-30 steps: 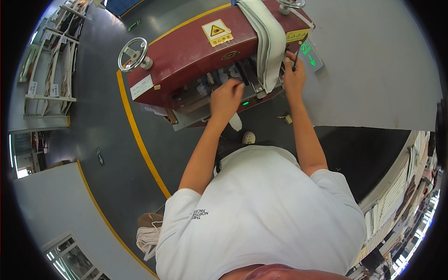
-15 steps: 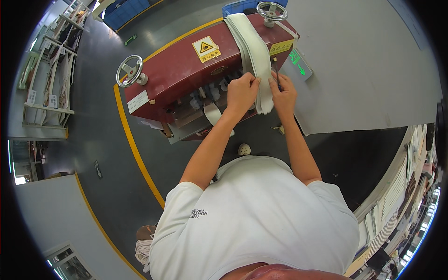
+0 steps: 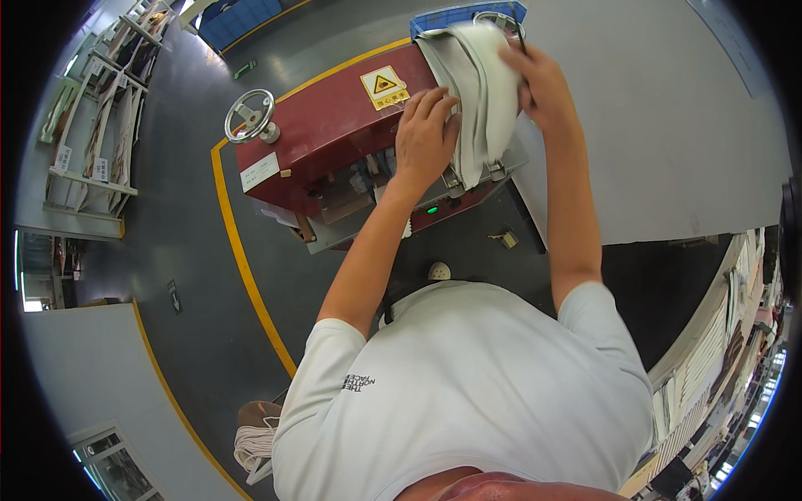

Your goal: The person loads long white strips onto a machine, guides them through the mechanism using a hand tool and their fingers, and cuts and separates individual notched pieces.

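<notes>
Pale white strips of sheet material [image 3: 469,104], layered and folded over, hang across the right part of a dark red machine [image 3: 338,104]. My left hand [image 3: 428,138] lies against the left edge of the strips, fingers stretched and slightly apart. Beyond their right edge, my right hand [image 3: 545,88] is raised with its fingers closed around a thin dark tool [image 3: 520,35]; its exact kind is unclear. The strips' upper right side is blurred by motion next to that hand. Whether my right fingers also touch the material, I cannot tell.
A chrome handwheel [image 3: 250,116] tops the machine's left end; another [image 3: 499,23] is partly covered by the strips. Behind stands a blue crate [image 3: 426,21]. A grey panel [image 3: 635,125] borders the right. Shelving [image 3: 92,125] stands far left, and a small yellowish object [image 3: 506,240] lies on the floor.
My right hand has moved up and outward with the dark tool. The strips are spread wider and shifted right. My left hand has gone from a pinch to stretched fingers, slightly farther away.
</notes>
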### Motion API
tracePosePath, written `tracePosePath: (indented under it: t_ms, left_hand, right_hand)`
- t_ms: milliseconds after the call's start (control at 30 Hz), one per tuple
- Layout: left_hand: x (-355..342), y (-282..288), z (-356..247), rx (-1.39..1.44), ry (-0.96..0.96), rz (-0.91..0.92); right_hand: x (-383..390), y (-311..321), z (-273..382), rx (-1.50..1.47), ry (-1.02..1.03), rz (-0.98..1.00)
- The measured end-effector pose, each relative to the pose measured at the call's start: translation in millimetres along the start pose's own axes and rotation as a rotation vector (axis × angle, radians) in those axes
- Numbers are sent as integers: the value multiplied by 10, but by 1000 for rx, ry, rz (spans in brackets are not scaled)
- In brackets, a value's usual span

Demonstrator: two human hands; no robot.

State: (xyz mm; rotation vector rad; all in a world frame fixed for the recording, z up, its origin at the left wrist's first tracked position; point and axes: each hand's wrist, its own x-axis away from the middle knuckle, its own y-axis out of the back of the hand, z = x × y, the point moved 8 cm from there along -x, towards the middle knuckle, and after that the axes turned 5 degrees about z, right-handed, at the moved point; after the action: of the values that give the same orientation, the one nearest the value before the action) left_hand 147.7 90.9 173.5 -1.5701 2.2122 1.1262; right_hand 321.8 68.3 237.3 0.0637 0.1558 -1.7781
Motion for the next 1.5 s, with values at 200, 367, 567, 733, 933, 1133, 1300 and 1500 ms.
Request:
tracePosePath:
  t_ms: [200, 367, 567, 733, 933, 1133, 1300, 1500]
  left_hand:
    - [-50, -286, 38, -518, -279, 194]
    - [-58, -236, 77, -491, -248, 215]
    - [-69, 369, 567, 1321, 363, 59]
    - [69, 754, 588, 1691, 440, -115]
    - [628, 574, 676, 1628, 549, -30]
    - [1303, 349, 60, 1765, 562, 154]
    - [1560, 438, 136, 1327, 612, 51]
    - [1802, 500, 111, 790, 619, 124]
  right_hand:
    - [-1562, -511, 334, 120, -72, 109]
    - [-1451, -1019, 1180, -30, 119, 242]
    - [-39, -1049, 1025, 75, 39, 269]
    - [1007, -613, -567, 370, -243, 502]
    - [1809, -256, -1452, 512, -473, 640]
    - [1502, -492, -1114, 494, -74, 421]
    - [1176, -1051, -687, 606, 171, 395]
    - [1037, -1680, -533, 329, 120, 455]
